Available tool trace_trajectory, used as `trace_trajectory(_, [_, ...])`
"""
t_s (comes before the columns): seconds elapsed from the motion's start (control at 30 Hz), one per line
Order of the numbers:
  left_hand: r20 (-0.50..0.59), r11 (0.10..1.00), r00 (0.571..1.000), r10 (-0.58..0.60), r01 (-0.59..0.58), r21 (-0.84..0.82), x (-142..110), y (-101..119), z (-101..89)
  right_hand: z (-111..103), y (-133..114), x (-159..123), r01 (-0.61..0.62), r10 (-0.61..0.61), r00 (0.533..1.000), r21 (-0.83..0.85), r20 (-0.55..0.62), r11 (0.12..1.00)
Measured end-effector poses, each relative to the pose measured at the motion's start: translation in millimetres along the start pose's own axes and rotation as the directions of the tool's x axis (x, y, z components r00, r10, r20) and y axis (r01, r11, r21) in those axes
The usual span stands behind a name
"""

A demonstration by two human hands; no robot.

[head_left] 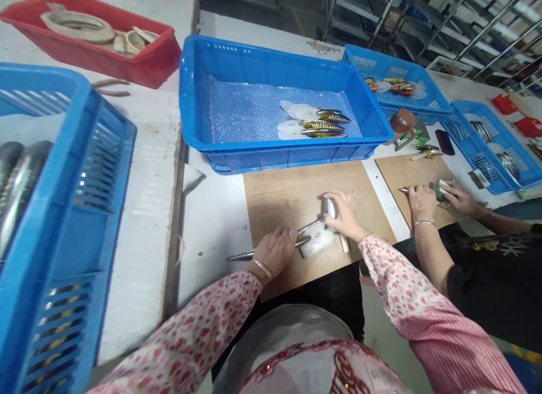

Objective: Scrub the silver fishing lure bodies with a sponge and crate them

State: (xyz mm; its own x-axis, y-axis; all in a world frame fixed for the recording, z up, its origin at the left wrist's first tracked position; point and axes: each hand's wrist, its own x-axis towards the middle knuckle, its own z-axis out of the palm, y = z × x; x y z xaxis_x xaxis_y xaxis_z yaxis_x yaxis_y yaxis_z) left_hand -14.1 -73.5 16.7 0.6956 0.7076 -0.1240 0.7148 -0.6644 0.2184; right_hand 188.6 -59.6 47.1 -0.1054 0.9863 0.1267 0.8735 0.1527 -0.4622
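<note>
My left hand (277,250) is closed around a slim fishing lure (242,256). The lure's dark, pointed end sticks out to the left; its other end reaches a whitish pad (317,240) on a brown board (279,199). Above the pad, the fingers of my right hand (345,214) are closed on a small white-and-grey piece (330,208), whose kind I cannot make out. A thin metal rod (309,225) runs between the hands. A short pale stick (344,243) lies at the pad's right side.
Beyond the board stands a blue crate (271,151) with several lures (324,126) on bubble wrap. At left are a slotted blue basket (114,151), a red bin (156,66) and pliers (110,88). A co-worker's hands (423,202) work at a second board to the right.
</note>
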Motion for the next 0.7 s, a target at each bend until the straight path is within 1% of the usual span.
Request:
trace_trajectory(0.07, [0.002,1.000,1.000,-0.006,0.006,-0.001,0.4,-0.5,0.7,5.9,-8.4,2.0,0.018,-0.018,1.000,-0.014,-0.011,1.000])
trace_trajectory(0.13, [0.004,1.000,1.000,-0.017,0.017,0.004,0.4,-1.1,1.0,12.1,-15.4,3.2,0.076,-0.076,0.997,-0.006,-0.002,0.997])
trace_trajectory(0.2, [0.003,1.000,1.000,-0.018,0.018,0.007,0.1,-1.4,0.6,12.8,-10.0,1.6,0.108,-0.108,0.994,0.019,0.000,0.994])
trace_trajectory(0.27, [0.000,1.000,1.000,-0.001,0.001,0.005,-0.1,-1.4,-0.5,8.8,3.1,-1.6,0.082,-0.081,0.997,0.040,-0.020,0.996])
trace_trajectory(0.33, [0.004,1.000,1.000,0.013,-0.013,0.004,0.1,-1.4,-1.9,6.3,9.3,-2.6,0.041,-0.040,0.998,0.037,-0.046,0.998])
trace_trajectory(0.4, [0.012,1.000,1.000,0.015,-0.015,0.007,0.4,-1.6,-3.3,9.2,1.9,0.2,0.052,-0.051,0.998,0.012,-0.035,0.999])
trace_trajectory(0.47, [0.020,1.000,1.000,0.004,-0.004,0.010,0.7,-2.2,-4.7,14.1,-9.5,4.5,0.112,-0.112,0.994,0.001,0.010,0.994])
trace_trajectory(0.53, [0.024,1.000,1.000,-0.007,0.006,0.011,0.7,-2.7,-5.9,14.8,-10.6,6.0,0.145,-0.146,0.989,0.030,0.016,0.989])
trace_trajectory(0.57, [0.025,1.000,1.000,-0.004,0.004,0.010,0.7,-2.8,-6.3,12.9,-6.0,4.9,0.139,-0.140,0.990,0.048,0.004,0.989])
trace_trajectory(0.63, [0.020,1.000,1.000,0.012,-0.012,0.004,0.9,-3.0,-6.5,7.2,6.6,1.0,0.083,-0.081,0.996,0.061,-0.038,0.995])
trace_trajectory(0.7, [0.013,1.000,1.000,0.026,-0.026,-0.002,1.3,-3.4,-5.8,4.9,10.7,-1.2,0.024,-0.022,0.997,0.034,-0.067,0.999])
